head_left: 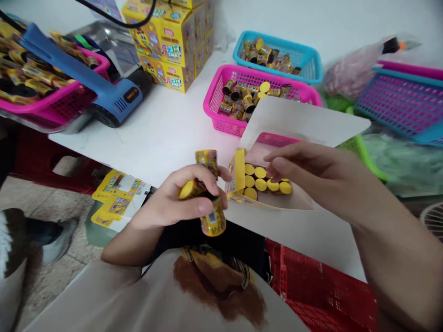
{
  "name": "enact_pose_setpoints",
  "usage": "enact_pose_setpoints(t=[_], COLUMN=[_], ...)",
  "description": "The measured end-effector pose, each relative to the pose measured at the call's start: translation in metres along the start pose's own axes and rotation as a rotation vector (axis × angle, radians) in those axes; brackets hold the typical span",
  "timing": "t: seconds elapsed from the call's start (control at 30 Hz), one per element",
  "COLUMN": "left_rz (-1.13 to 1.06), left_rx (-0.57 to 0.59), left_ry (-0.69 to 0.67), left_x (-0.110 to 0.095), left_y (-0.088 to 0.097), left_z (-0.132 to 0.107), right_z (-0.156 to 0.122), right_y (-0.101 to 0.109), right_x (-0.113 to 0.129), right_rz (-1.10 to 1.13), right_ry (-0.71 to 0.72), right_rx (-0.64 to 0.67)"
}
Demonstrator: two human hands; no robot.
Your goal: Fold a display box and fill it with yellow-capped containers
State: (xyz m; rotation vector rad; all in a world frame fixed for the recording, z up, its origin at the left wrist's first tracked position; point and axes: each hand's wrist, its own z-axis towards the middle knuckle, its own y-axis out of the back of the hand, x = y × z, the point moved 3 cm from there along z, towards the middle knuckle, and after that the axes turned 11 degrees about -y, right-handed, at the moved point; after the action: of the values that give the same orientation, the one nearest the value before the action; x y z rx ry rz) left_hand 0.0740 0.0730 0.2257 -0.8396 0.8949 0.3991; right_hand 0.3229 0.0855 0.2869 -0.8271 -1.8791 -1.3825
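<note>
My left hand (187,198) is closed around several small printed cylinders with yellow ends; one cylinder (213,223) points down below the fingers. Right of it, on the table's front part, an open yellow carton (239,171) lies with its white flap (301,117) raised. Inside, rows of the same cylinders (260,184) show their round yellow ends. Over the carton's right side hovers my right hand (311,170), its fingers stretched toward the cylinders and partly covering them. I see nothing held in it.
Behind the carton stand a pink basket (221,123) and a blue basket (311,55) of loose cylinders. Stacked yellow boxes (166,50) and a blue heat gun (117,99) are at the back left, beside another full pink basket (62,108). Red crates (325,286) sit below the table.
</note>
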Motion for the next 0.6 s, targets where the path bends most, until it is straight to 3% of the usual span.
enact_pose_setpoints(t=[0.03,0.1,0.2,0.27,0.37,0.47,0.53,0.6], left_rz=[0.001,-0.008,-0.018,-0.025,-0.025,-0.049,-0.098,-0.136], left_rx=[0.095,0.260,0.366,0.331,0.179,0.021,-0.054,-0.127], left_ry=[0.034,0.109,0.126,0.124,0.103,0.051,0.046,0.057], left_x=[0.001,0.003,0.001,0.001,0.002,0.005,0.008,0.009], left_y=[-0.005,-0.015,-0.029,-0.033,-0.029,-0.021,-0.018,-0.018], left_z=[0.000,0.000,0.002,0.004,0.004,0.003,0.004,0.007], right_z=[-0.005,-0.012,-0.016,-0.017,-0.023,-0.027,-0.023,-0.013], right_y=[-0.004,-0.020,-0.040,-0.036,-0.007,0.025,0.033,0.029], right_x=[0.006,0.016,0.025,0.026,0.019,0.004,-0.010,-0.025], right_rz=[0.064,0.132,0.125,0.120,0.100,-0.211,-0.484,-0.649], right_ry=[0.012,0.023,0.044,0.092,0.200,0.280,0.297,0.259], right_rx=[0.020,0.201,0.433,0.364,0.119,-0.036,-0.008,0.111])
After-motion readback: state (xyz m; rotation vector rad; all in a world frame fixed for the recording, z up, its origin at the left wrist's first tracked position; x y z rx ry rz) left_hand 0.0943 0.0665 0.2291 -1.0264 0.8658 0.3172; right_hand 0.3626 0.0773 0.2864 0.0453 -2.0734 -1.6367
